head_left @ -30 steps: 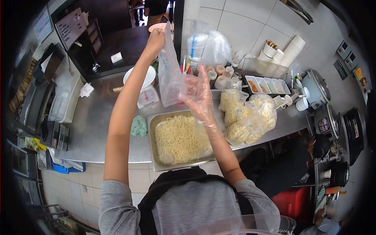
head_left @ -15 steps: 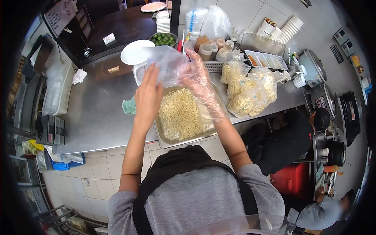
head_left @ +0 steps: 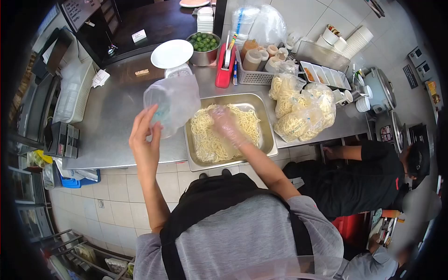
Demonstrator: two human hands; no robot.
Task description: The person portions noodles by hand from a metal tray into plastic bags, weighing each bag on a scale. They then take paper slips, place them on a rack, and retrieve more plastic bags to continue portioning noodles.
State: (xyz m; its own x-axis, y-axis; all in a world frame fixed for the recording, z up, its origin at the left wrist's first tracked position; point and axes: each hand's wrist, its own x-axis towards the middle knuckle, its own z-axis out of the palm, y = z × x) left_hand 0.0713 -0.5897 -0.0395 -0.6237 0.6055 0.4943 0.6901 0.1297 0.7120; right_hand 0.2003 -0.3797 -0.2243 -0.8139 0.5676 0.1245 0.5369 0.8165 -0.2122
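In the head view, my left hand (head_left: 145, 135) pinches the edge of a clear plastic bag (head_left: 179, 100), which hangs over the counter left of the noodle tray. My right hand (head_left: 221, 119), in a clear plastic glove, is down among the yellow noodles (head_left: 205, 140). Its fingers are blurred and partly hidden, so I cannot make out their grip. The noodles lie loose in a rectangular metal tray (head_left: 271, 135) at the counter's front edge. Behind the bag, a white plate (head_left: 171, 53) rests on a small weighing scale (head_left: 178, 71).
Bagged noodles (head_left: 305, 109) are piled right of the tray. Behind stand a red tape dispenser (head_left: 224, 70), a basket (head_left: 256, 77) of sauce bottles and a pot of green limes (head_left: 204, 43). A co-worker in black (head_left: 350, 179) bends at the right; another person (head_left: 368, 266) is lower right.
My right hand has come away from the bag and down into the noodles. My left hand has moved left and lower with the bag. The co-worker in black has shifted.
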